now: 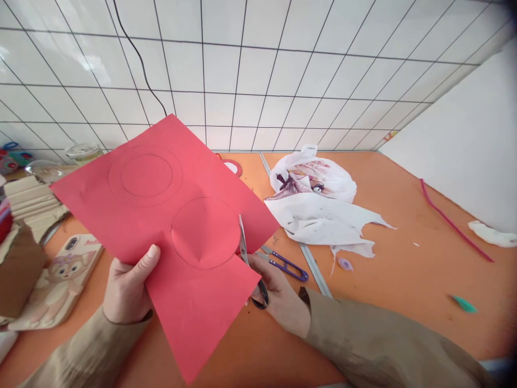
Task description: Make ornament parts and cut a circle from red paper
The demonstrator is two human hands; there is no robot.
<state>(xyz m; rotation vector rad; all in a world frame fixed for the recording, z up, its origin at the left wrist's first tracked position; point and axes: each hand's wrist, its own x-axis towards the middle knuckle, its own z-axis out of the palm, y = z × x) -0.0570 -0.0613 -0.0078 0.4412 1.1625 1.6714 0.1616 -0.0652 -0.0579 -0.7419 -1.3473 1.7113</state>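
A large sheet of red paper (210,307) is held up over the orange table, with circles drawn on it. One drawn circle lies near the middle right; a double ring sits toward the upper left. My left hand (131,280) grips the sheet's lower left edge, thumb on top and fingers hidden beneath. In my right hand (278,293) is a pair of scissors (243,245) with dark handles. A cut runs in from the sheet's right edge, and the blades are at the right side of the middle circle's outline.
Purple thread snips (288,265) lie just beyond my right hand. Behind them are a white plastic bag (323,178) and torn white cloth (319,218). A phone (56,280) in a cartoon case and a cardboard box (20,269) stand at left. A pink strip (454,218) lies at right.
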